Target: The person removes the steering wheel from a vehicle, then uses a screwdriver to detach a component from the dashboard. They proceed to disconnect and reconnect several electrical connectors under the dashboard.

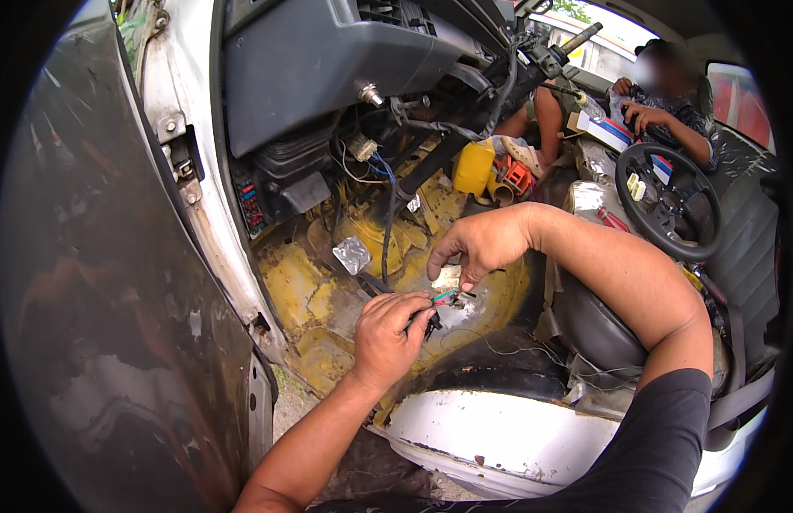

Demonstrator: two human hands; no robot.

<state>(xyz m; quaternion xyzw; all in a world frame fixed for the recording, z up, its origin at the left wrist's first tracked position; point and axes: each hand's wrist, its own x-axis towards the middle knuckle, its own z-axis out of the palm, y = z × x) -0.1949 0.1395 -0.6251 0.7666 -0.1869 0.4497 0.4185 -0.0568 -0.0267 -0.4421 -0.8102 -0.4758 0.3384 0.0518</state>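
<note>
Over the car's bare floor, my two hands meet at a small bundle of thin coloured wires (446, 297), green and red among them. My left hand (384, 338) pinches the wires between thumb and fingers, a black part (432, 325) showing under its thumb. Reaching in from the right, my right hand (490, 244) is bent down, thumb and forefinger closed around a cream plastic connector (448, 277). The exact grip of the right fingertips is partly hidden. Another cream connector (362, 149) with blue and white wires hangs beneath the dashboard (319, 77).
The open door (114, 282) stands at left. A removed steering wheel (668, 201) lies on the seat area at right, near a seated person (670, 111). A yellow container (473, 168) and an orange object (516, 177) sit farther in. A dark cable (390, 222) hangs down to the floor.
</note>
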